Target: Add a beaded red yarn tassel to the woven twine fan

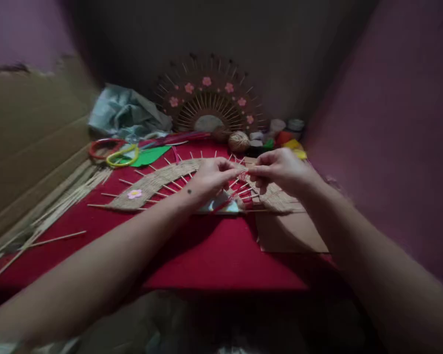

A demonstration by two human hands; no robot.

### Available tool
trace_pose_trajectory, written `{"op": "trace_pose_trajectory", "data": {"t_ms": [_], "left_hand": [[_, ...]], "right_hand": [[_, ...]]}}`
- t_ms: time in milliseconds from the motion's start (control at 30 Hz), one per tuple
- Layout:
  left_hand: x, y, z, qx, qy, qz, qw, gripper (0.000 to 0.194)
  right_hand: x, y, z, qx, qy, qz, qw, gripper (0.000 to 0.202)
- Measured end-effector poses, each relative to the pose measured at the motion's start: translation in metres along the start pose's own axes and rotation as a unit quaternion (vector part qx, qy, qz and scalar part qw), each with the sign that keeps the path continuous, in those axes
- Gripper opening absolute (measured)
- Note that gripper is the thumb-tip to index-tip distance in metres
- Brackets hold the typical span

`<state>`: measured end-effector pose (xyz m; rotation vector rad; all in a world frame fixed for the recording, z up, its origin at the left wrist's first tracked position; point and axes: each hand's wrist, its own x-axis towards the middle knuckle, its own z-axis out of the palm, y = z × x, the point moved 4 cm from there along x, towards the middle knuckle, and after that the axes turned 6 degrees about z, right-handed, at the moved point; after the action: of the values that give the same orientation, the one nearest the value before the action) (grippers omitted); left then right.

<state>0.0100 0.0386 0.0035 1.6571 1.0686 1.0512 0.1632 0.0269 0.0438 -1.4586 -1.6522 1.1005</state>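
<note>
A fan-shaped weaving (162, 178) of beige cord on thin sticks lies on the red cloth, with a pink flower (135, 194) at its left end. Above its middle, my left hand (214, 177) pinches thin red thread (243, 175). Just to the right, my right hand (276, 169) has its thumb and finger closed on the same thread, the fingertips of both hands nearly meeting. Red strands also run down over the sticks between the hands. Part of the woven band is hidden behind my hands.
A finished fan with pink flowers (206, 81) stands at the back. Scissors with red and yellow handles (122, 153), green sheet (147, 156) and loose sticks (57, 206) are left. Cardboard (291, 233) lies right; a twine ball (238, 141) sits behind.
</note>
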Motion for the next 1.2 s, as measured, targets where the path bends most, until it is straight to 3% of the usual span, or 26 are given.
{"op": "trace_pose_trajectory", "data": {"t_ms": [133, 233, 300, 433, 533, 600, 700, 900, 1067, 1200], "left_hand": [[0.002, 0.006, 0.010, -0.183, -0.077, 0.078, 0.977, 0.037], [-0.004, 0.010, 0.025, -0.326, -0.179, 0.065, 0.926, 0.036], [-0.008, 0.011, 0.031, -0.365, -0.208, 0.040, 0.907, 0.026], [-0.007, 0.014, 0.032, -0.387, -0.175, 0.020, 0.905, 0.013], [0.004, 0.022, 0.036, -0.412, -0.147, 0.033, 0.899, 0.011], [0.014, 0.026, 0.044, -0.371, -0.146, 0.049, 0.916, 0.012], [0.031, 0.028, 0.061, -0.229, -0.178, 0.061, 0.955, 0.007], [0.065, 0.020, 0.099, -0.072, -0.239, 0.036, 0.968, 0.016], [0.087, 0.025, 0.141, -0.087, -0.250, 0.041, 0.963, 0.019], [0.105, 0.039, 0.167, -0.166, -0.216, 0.100, 0.957, 0.023]], "right_hand": [[0.000, -0.014, -0.004, -0.066, 0.017, -0.061, 0.996, 0.022], [-0.001, -0.029, -0.009, -0.196, 0.070, -0.122, 0.970, 0.018], [-0.003, -0.039, -0.013, -0.271, 0.107, -0.158, 0.943, 0.016], [-0.007, -0.049, -0.024, -0.340, 0.182, -0.197, 0.901, 0.016], [-0.009, -0.049, -0.031, -0.352, 0.209, -0.204, 0.889, 0.014], [-0.008, -0.046, -0.035, -0.358, 0.212, -0.195, 0.888, 0.013], [-0.006, -0.041, -0.043, -0.373, 0.215, -0.168, 0.887, 0.014], [-0.005, -0.029, -0.073, -0.366, 0.254, -0.115, 0.888, 0.015], [-0.012, -0.026, -0.098, -0.314, 0.298, -0.097, 0.896, 0.014], [-0.022, -0.026, -0.109, -0.293, 0.322, -0.097, 0.895, 0.011]]}}
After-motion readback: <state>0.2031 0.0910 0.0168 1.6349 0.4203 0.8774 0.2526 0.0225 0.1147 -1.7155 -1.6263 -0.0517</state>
